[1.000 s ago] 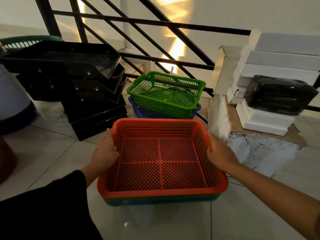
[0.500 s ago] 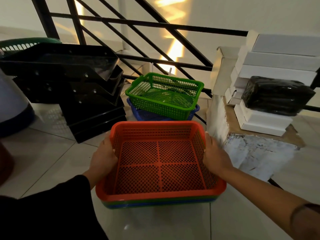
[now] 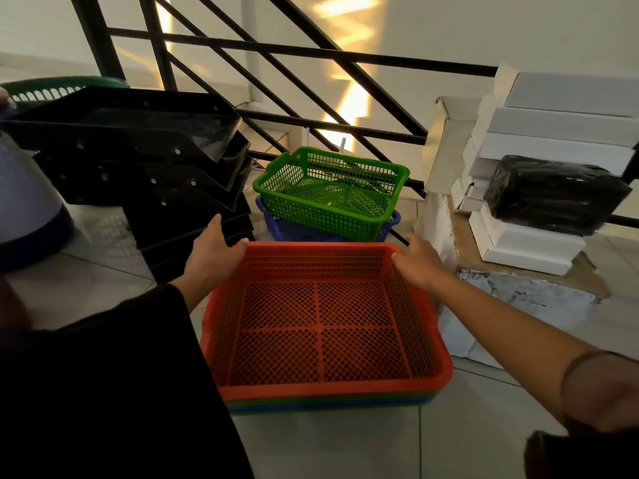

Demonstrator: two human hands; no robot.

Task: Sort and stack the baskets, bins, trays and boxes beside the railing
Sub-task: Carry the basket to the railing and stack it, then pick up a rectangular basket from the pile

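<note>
Left hand [image 3: 214,252]: thumb hooked over the far-left corner of the orange mesh basket [image 3: 321,323], gripping it.
Right hand [image 3: 420,259]: grips the far-right corner.
Basket: tops a nested green-and-blue stack on the tiled floor [image 3: 449,437].

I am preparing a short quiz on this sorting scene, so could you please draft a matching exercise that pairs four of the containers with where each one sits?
Things:
1. orange mesh plastic tray
2. small green mesh plastic basket
3. black bundle wrapped in shiny film
4. stack of black plastic letter trays

Places:
A. on the white flat cardboard boxes at the right
B. left of the baskets, in front of the black metal railing
C. nested in a blue mesh basket
D. top of the near tray pile, between the left hand and right hand

Pairs: 1-D, 2-C, 3-A, 4-B
</note>
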